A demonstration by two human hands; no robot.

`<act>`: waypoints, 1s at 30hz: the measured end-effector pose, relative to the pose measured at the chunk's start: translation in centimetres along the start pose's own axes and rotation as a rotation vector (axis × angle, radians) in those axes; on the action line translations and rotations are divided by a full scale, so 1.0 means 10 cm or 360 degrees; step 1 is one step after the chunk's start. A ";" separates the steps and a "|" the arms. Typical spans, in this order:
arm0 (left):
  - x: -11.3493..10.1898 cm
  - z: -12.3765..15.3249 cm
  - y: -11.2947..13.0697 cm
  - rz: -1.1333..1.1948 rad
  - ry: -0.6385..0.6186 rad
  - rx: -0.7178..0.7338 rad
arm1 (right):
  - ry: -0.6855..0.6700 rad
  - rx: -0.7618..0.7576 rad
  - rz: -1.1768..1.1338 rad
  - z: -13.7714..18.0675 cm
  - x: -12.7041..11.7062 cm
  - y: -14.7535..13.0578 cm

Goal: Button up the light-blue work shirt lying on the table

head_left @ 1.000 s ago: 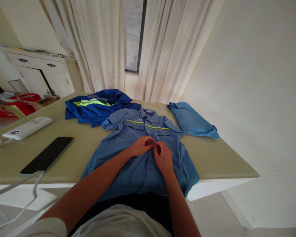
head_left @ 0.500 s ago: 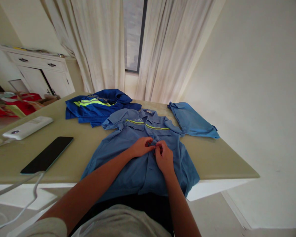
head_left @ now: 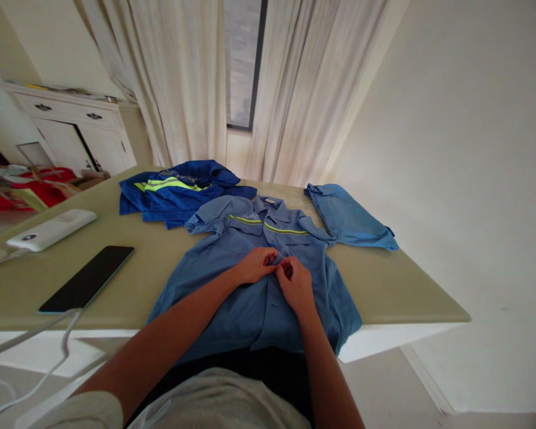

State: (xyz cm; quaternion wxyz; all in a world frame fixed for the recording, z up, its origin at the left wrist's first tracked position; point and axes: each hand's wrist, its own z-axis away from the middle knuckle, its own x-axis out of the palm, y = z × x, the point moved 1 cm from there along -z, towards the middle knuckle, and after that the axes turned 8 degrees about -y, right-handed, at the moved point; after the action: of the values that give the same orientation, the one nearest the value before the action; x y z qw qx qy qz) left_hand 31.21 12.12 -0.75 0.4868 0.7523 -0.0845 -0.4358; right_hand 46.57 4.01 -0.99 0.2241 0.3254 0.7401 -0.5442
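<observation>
A blue-grey short-sleeved work shirt with yellow chest stripes lies front up, its collar away from me and its hem over the table's near edge. My left hand pinches the front placket at the middle of the shirt. Close against it, my right hand grips the same placket between thumb and fingers. The fingertips of both hands nearly meet there, and any button between them is hidden. Lower on the placket a small button or buttonhole shows.
On the olive tabletop, a royal-blue garment with a reflective band lies at the back left. Folded light-blue cloth is at the back right. A black phone and a white power bank with cables lie left.
My right hand has shifted slightly left, bringing its fingertips closer to my left hand. The left hand stays almost where it was, and the shirt lies the same way.
</observation>
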 end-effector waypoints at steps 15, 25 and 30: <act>0.00 -0.01 -0.05 0.0069 -0.0046 -0.0052 | -0.0061 -0.0360 0.0834 0.10 0.07 -0.06; -0.03 -0.03 0.02 0.0091 0.0075 0.0037 | -0.0255 -0.0257 0.0157 -0.18 -0.21 -0.05; -0.04 -0.03 0.04 0.0092 0.0112 -0.0010 | -0.0211 -0.0363 0.0376 -0.19 -0.23 -0.07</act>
State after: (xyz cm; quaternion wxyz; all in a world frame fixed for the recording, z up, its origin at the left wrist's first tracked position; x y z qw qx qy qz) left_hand 31.35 12.33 -0.14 0.5041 0.7629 -0.0876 -0.3952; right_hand 47.70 5.10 1.64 0.3703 0.3461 0.7372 -0.4469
